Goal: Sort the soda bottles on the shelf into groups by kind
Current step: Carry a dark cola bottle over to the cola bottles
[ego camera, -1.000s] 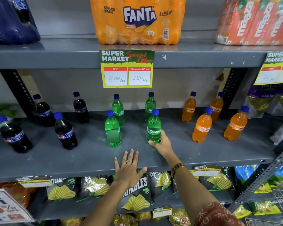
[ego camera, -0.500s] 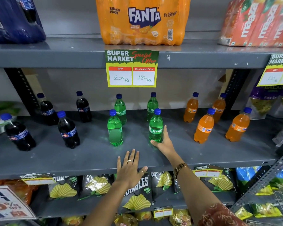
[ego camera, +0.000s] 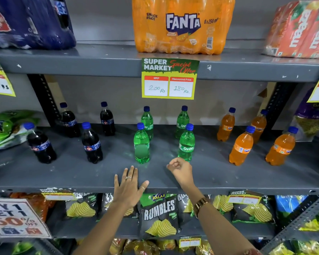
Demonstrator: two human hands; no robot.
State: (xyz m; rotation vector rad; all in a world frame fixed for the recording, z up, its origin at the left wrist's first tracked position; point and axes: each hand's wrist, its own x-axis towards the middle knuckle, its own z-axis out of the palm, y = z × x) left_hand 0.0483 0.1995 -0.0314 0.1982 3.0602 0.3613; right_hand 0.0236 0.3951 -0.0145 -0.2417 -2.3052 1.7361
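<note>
On the grey middle shelf [ego camera: 219, 177] stand three clusters of small blue-capped bottles: several dark cola bottles [ego camera: 91, 144] at the left, several green Sprite bottles [ego camera: 186, 144] in the middle, several orange Fanta bottles [ego camera: 241, 146] at the right. My left hand [ego camera: 129, 188] lies flat on the shelf's front edge, fingers spread, a ring on one finger. My right hand [ego camera: 180, 171] hovers just in front of the front right Sprite bottle, fingers curled in, holding nothing and not touching the bottle.
The upper shelf carries a Fanta multipack [ego camera: 182, 26], a dark blue pack [ego camera: 29, 21] and red Maaza packs [ego camera: 300, 30]. A price tag [ego camera: 169, 79] hangs from its edge. Chip bags [ego camera: 159, 216] fill the lower shelf; snack bags flank the bottles.
My right hand has let go of the front right Sprite bottle and pulled back toward me, fingers curling shut. The left hand stays flat on the shelf edge.
</note>
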